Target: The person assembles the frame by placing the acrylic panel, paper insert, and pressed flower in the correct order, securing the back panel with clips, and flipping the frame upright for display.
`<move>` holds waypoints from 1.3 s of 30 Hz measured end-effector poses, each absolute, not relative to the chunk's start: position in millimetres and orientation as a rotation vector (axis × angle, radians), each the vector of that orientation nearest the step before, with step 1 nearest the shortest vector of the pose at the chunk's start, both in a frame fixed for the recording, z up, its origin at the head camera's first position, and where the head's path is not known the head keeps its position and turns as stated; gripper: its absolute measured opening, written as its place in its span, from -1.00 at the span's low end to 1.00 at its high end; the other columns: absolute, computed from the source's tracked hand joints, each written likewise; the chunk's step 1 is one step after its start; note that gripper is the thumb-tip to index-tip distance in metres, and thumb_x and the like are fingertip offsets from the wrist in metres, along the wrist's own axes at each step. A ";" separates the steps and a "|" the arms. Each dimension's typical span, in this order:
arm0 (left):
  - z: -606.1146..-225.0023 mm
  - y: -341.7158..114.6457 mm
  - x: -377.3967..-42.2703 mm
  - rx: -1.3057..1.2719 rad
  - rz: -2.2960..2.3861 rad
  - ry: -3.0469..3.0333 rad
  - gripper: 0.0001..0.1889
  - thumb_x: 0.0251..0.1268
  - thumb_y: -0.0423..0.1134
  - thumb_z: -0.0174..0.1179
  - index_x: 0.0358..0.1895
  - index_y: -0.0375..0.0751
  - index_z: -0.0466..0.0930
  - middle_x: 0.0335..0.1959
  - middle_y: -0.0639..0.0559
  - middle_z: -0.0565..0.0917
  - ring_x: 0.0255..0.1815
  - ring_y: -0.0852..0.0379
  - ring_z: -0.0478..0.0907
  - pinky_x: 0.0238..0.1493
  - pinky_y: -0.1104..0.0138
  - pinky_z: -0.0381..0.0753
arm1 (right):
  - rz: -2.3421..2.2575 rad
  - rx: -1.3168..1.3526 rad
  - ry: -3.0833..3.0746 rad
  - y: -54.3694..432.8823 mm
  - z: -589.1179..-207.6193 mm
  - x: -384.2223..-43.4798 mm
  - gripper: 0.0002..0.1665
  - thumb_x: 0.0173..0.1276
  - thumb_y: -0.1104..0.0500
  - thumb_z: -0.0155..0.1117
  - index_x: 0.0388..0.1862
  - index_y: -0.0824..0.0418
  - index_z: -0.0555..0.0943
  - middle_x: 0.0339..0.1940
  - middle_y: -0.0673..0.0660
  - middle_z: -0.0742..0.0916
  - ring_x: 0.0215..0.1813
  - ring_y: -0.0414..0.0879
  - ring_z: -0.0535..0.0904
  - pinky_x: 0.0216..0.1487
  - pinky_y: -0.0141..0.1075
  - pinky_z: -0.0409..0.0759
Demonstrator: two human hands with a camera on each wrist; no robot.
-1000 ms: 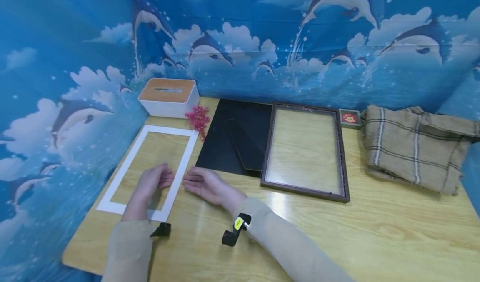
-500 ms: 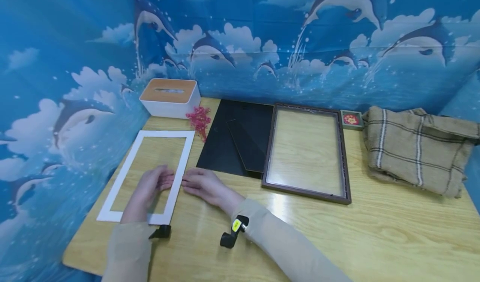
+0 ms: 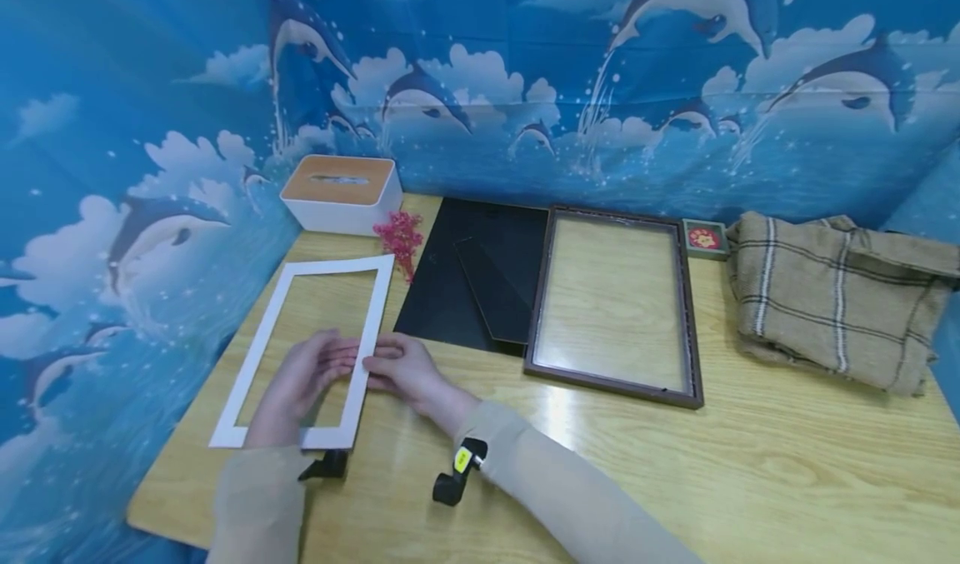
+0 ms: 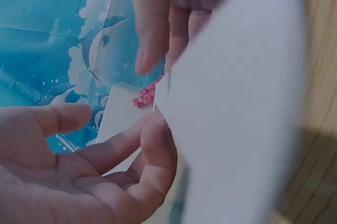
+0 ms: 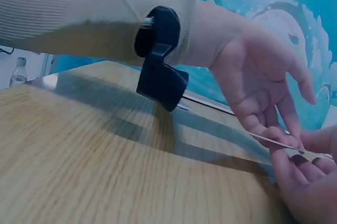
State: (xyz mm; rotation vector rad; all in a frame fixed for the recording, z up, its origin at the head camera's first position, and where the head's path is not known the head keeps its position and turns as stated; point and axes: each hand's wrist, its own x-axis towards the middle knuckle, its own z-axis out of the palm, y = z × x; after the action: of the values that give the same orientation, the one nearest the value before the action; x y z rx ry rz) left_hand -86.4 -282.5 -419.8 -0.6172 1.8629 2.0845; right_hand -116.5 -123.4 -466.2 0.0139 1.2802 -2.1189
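Observation:
A white picture mat (image 3: 375, 316) lies on the left of the table, its right strip slightly raised and bowed. My right hand (image 3: 407, 372) grips the outer edge of that strip, with one fingertip over the white face and other fingers partly hidden behind it. My left hand (image 3: 306, 374) reaches up through the mat's opening, its fingertips passing under the same strip close to the right fingers. In the left wrist view, the left fingers (image 4: 158, 150) are loosely bent at the mat's edge, and the thumb stands apart. From the right wrist, the mat shows nearly edge-on.
Behind are a white tissue box (image 3: 337, 218) with a wooden lid and pink flowers (image 3: 400, 235). A black backing board (image 3: 480, 222) with a stand leg lies beside a brown picture frame (image 3: 611, 385). Further right are a small green box (image 3: 705, 252) and a folded plaid cloth (image 3: 795, 297).
The mat has shifted slightly right and its right strip has come up. My right fingers, apart from the strip a second ago, are now on its edge. The left hand has barely moved.

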 end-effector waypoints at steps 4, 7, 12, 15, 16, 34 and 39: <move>-418.3 -278.1 -87.9 -0.625 2.060 1.876 -0.45 0.54 -0.13 -0.23 0.26 -0.66 0.18 -0.26 -0.03 0.67 -0.24 0.17 0.59 -0.12 0.42 0.59 | -2.107 0.040 1.375 -122.3 -466.3 -116.1 -0.51 0.20 0.55 0.19 0.14 0.42 0.41 -0.18 0.27 0.67 -0.27 0.01 0.68 -0.20 -0.18 0.68; -415.5 -275.3 -87.3 -0.606 2.045 1.890 -0.46 0.54 -0.14 -0.24 0.26 -0.65 0.19 -0.25 -0.02 0.67 -0.23 0.17 0.58 -0.12 0.42 0.58 | -2.108 0.036 1.422 -118.3 -467.3 -117.1 -0.50 0.20 0.54 0.20 0.14 0.38 0.43 -0.19 0.25 0.68 -0.33 -0.08 0.66 -0.25 -0.21 0.69; -407.2 -270.7 -84.9 -0.519 2.078 1.938 -0.55 0.53 -0.19 -0.19 0.17 -0.58 0.36 -0.27 0.00 0.65 -0.25 0.18 0.58 -0.12 0.41 0.58 | -2.149 -0.002 1.453 -105.9 -465.1 -120.6 -0.48 0.22 0.53 0.21 0.17 0.34 0.44 -0.19 0.26 0.69 -0.40 -0.13 0.64 -0.30 -0.23 0.69; -402.9 -269.7 -83.8 -0.480 2.111 1.965 -0.66 0.51 -0.24 -0.15 0.02 -0.44 0.51 -0.32 0.02 0.65 -0.29 0.19 0.58 -0.16 0.41 0.59 | -2.168 -0.035 1.460 -95.6 -461.9 -123.6 -0.48 0.22 0.52 0.21 0.18 0.34 0.45 -0.21 0.22 0.69 -0.42 -0.15 0.62 -0.32 -0.25 0.68; -401.5 -269.4 -83.5 -0.476 2.116 1.974 -0.68 0.51 -0.25 -0.15 -0.02 -0.41 0.53 -0.34 0.03 0.65 -0.30 0.19 0.59 -0.16 0.41 0.59 | -2.170 -0.044 1.466 -91.5 -460.7 -124.4 -0.48 0.23 0.51 0.21 0.19 0.34 0.45 -0.21 0.22 0.70 -0.43 -0.16 0.62 -0.32 -0.26 0.68; -393.7 -255.3 -84.3 -0.688 1.767 2.468 -0.53 0.41 -0.11 0.05 0.25 -0.33 0.39 0.04 -0.13 0.53 -0.05 0.10 0.50 -0.05 0.41 0.50 | -2.259 -0.042 1.561 1.7 -442.3 -138.9 -0.45 0.29 0.46 0.17 0.27 0.31 0.41 -0.19 0.19 0.71 -0.28 -0.10 0.66 -0.22 -0.24 0.66; -396.9 -252.9 -85.7 -0.766 1.713 2.545 -0.54 0.36 -0.23 0.07 0.29 -0.29 0.37 0.18 -0.18 0.45 0.03 0.08 0.41 0.01 0.31 0.46 | -2.271 -0.032 1.584 28.2 -432.0 -139.7 -0.44 0.30 0.46 0.15 0.29 0.30 0.39 -0.15 0.21 0.71 -0.20 -0.02 0.69 -0.14 -0.17 0.66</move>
State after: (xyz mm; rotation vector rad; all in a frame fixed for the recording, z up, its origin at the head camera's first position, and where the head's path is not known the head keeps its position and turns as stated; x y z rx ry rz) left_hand -85.7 -252.9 -396.9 -0.7658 2.5446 1.7134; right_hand -139.7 28.2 -432.0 -0.0322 1.5843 -2.2715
